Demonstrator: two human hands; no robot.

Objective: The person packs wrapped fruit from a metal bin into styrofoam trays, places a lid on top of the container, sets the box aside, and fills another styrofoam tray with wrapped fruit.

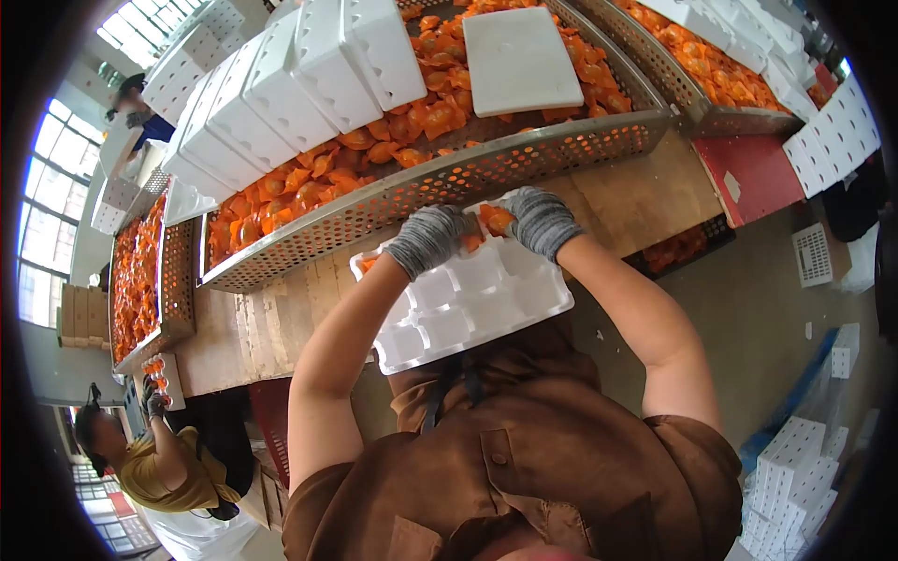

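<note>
A white compartmented tray (468, 304) rests tilted against the table's front edge, close to my body; most of its compartments show bare. My left hand (427, 241), in a grey knit glove, is at the tray's far left part, fingers bent around an orange wrapped piece that shows by the fingertips. Also gloved in grey, my right hand (543, 222) is closed on an orange wrapped piece (496, 220) over the tray's far edge. Another orange bit (367, 265) shows at the tray's far left corner, beside my left wrist.
Beyond the tray stands a perforated metal bin (430, 168) of orange pieces, with white foam boxes (290, 79) and a white lid (522, 61) on top. More bins flank it. One person (164, 449) works at lower left, another (136, 112) at upper left. Boxes (790, 486) are stacked lower right.
</note>
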